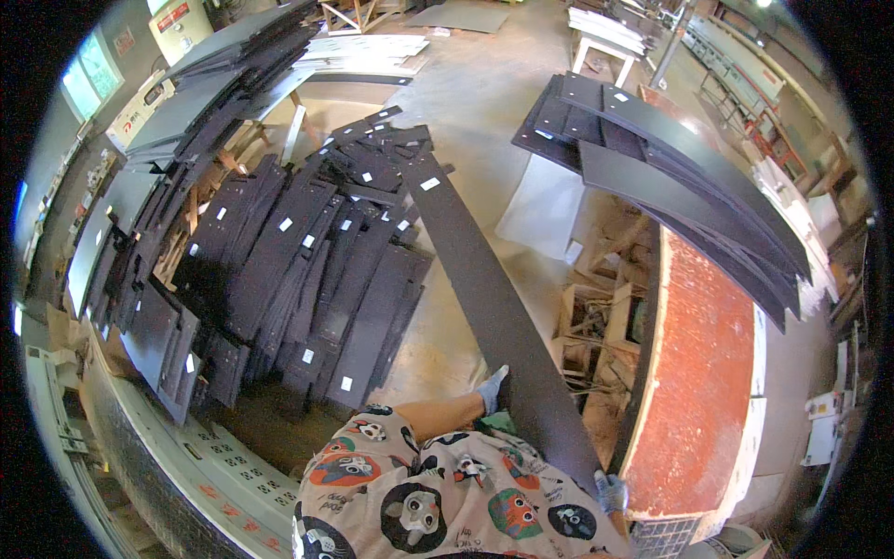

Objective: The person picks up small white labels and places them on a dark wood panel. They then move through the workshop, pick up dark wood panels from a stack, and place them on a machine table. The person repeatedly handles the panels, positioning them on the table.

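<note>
A long, narrow dark panel [489, 293] slopes across the view, bearing a white label near its far end, which lies by the stacked panels. My left hand [493, 388], in a grey-blue glove, holds its left edge, with the fingertips showing at the rim. At the near right corner, my right hand [611, 491], also gloved, grips the same panel; part of that hand is hidden. Dark panels [286, 265] with small white labels stand close together on the left. More dark panels [688, 171] lie in a stack at the upper right.
A bench with a worn red top [691, 377] stands close on the right, beside wooden crates [594, 314] holding scraps. On the near left is a grey machine [230, 461]. Farther back are white sheets [363, 50], a white-legged table [606, 42] and a stack of dark boards [223, 77].
</note>
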The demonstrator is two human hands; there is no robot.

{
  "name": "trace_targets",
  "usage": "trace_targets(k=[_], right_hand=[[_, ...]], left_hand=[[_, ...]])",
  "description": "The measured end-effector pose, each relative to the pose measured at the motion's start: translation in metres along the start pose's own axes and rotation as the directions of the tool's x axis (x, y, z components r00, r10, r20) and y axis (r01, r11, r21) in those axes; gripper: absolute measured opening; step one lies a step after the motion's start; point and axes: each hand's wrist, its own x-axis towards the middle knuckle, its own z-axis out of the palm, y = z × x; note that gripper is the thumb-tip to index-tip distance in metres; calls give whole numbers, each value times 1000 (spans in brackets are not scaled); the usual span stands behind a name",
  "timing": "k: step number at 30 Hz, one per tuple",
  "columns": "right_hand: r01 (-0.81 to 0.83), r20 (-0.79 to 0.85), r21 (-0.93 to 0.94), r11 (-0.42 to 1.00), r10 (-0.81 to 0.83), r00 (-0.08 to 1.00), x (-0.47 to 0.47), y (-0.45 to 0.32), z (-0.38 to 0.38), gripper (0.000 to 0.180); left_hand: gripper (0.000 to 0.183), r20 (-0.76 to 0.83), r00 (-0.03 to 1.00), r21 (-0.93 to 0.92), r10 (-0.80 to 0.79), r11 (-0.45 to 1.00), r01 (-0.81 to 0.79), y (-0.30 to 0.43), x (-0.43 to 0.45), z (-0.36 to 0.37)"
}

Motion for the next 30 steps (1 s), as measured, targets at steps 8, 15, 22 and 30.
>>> trace_targets(k=[8, 15, 22, 30], right_hand=[[144, -128, -76, 987, -153, 980, 157, -242, -111, 39], [498, 13, -76, 864, -499, 867, 245, -429, -230, 48], [80, 411, 179, 981, -148, 899, 292, -446, -331, 44], [477, 104, -126, 870, -467, 878, 455, -754, -262, 52]], left_hand=[[45, 110, 989, 89, 99, 990, -109, 198, 58, 84], [58, 212, 913, -30, 348, 936, -350, 361, 104, 159], [51, 104, 857, -341, 505, 828, -446, 605, 198, 128], [37, -61, 886, -342, 459, 825, -450, 846, 264, 108]])
